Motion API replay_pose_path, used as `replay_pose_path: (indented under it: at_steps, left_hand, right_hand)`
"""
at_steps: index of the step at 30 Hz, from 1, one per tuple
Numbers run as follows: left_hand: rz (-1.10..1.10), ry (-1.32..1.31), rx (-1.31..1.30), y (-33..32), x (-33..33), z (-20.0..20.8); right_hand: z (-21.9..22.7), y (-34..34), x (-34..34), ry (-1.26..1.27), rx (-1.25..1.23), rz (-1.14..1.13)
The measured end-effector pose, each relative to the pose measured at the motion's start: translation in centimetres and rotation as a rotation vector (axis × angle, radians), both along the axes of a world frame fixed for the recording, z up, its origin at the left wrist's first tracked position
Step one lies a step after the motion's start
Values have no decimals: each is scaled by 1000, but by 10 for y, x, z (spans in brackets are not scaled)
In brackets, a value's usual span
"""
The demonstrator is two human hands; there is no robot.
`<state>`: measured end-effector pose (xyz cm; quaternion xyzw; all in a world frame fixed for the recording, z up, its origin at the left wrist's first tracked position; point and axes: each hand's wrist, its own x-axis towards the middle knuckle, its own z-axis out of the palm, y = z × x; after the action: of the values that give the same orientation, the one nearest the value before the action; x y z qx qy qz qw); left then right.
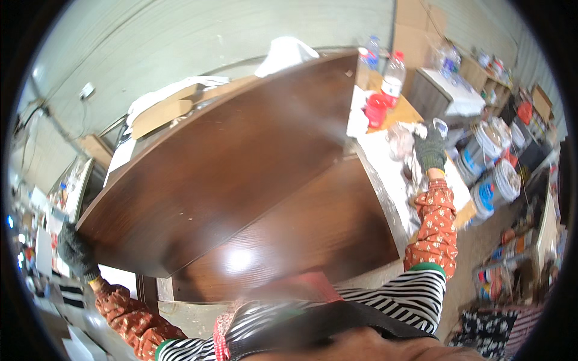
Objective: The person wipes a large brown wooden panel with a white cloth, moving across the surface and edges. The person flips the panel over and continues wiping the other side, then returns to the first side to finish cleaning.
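While the left hand (pixel 76 249), in a dark knit glove, meets the left corner of the upper board (pixel 235 162), the right hand (pixel 430 147) rests by a crumpled, pale rag (pixel 400 142); I cannot tell how either hand's fingers are set. Glossy, brown and wood-grained, the upper board lies aslant over a similar lower board (pixel 301 234). Beyond the rag stand a red cup (pixel 377 111), its contents unclear, and a clear, red-capped bottle (pixel 394 78). Rightward, a white bucket (pixel 486 141) holds pale, crumpled stuff.
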<state>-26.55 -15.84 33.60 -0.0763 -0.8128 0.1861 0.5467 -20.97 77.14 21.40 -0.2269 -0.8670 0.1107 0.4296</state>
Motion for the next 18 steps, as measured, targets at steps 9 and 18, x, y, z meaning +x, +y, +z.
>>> replay_pose_path:
  at_steps: [9, 18]
  left_hand:
    - [-117, 30, 29, 50, 19, 10]
    - [-212, 81, 133, 91, 27, 21]
  right_hand:
    - [28, -14, -64, -424, -129, 87]
    - [196, -225, -36, 315, 180, 905]
